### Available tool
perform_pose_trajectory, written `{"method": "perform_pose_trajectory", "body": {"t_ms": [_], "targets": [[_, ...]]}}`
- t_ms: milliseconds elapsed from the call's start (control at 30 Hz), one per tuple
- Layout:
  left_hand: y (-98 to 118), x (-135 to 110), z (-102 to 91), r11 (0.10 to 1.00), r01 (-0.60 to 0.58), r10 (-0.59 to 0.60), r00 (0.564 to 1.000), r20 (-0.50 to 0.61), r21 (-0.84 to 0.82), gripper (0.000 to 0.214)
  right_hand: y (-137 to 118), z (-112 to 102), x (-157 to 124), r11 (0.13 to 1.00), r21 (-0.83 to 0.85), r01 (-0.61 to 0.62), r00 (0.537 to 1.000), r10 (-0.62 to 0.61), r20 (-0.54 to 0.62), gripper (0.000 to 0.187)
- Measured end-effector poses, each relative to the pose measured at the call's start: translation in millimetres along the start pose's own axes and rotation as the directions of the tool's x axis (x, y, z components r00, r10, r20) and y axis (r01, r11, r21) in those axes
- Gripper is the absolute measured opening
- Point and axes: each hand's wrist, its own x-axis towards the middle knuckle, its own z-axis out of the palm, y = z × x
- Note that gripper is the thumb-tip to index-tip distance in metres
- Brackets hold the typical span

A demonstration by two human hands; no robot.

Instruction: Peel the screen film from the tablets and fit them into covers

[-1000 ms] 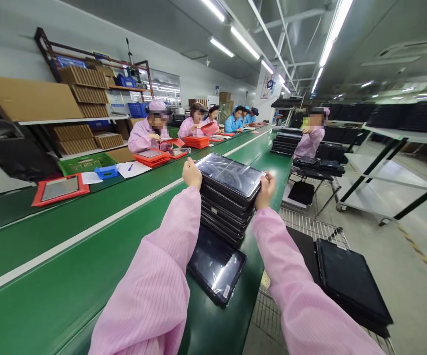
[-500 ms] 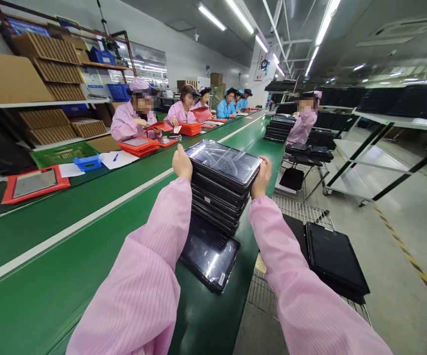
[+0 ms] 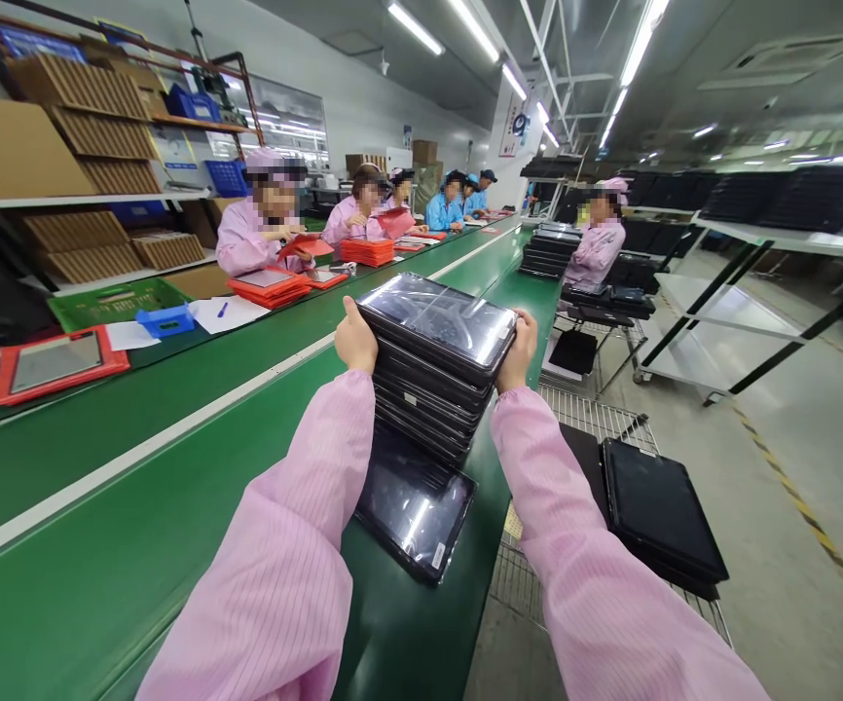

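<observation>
A tall stack of black tablets [image 3: 425, 414] stands on the green conveyor belt, with clear film over the glossy screen of the top tablet [image 3: 440, 316]. My left hand [image 3: 356, 338] grips the upper left end of the stack, thumb up at the edge. At the opposite end, my right hand [image 3: 517, 352] is closed around the upper right corner. Fingers under and behind the edges are hidden, so how many tablets each hand holds is unclear. In front of the stack lies another film-covered tablet [image 3: 414, 526], partly beneath or behind it, a white label at its corner.
Left of the white divider strip [image 3: 173, 443] lie a red folder [image 3: 56, 365] and a blue tray [image 3: 164, 319]. Co-workers sit along the far side. At right, a wire rack [image 3: 597, 409] carries black tablets [image 3: 662, 506]; a wheeled shelf cart [image 3: 728, 302] stands beyond.
My hands keep their hold on the stack and have barely shifted. The co-worker at right has lowered a raised arm. The view has moved slightly.
</observation>
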Motion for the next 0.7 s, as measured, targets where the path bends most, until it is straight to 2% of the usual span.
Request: {"method": "perform_pose_trajectory", "body": {"t_ms": [133, 300, 467, 700], "targets": [[-10, -5, 4.5, 0.988, -0.086, 0.083, 0.996, -0.034, -0.125, 0.07, -1, -2, -3, 1.0, -0.01, 0.029, 1.0, -0.029, -0.002, 0.031], [-10, 0, 8.6, 0.989, -0.063, 0.058, 0.997, -0.041, -0.134, 0.065, -1, -2, -4, 0.998, -0.018, 0.058, 0.998, -0.058, -0.013, 0.035], [-10, 10, 9.0, 0.99, -0.049, 0.051, 0.999, 0.01, -0.133, 0.059, 1, 1, -3, 0.998, -0.042, 0.038, 0.999, -0.039, -0.013, 0.038], [-10, 19, 8.1, 0.993, -0.007, 0.013, 0.999, 0.051, -0.117, 0.063, -6, -1, 3, 0.992, -0.128, 0.017, 0.997, -0.007, 0.075, 0.036]]}}
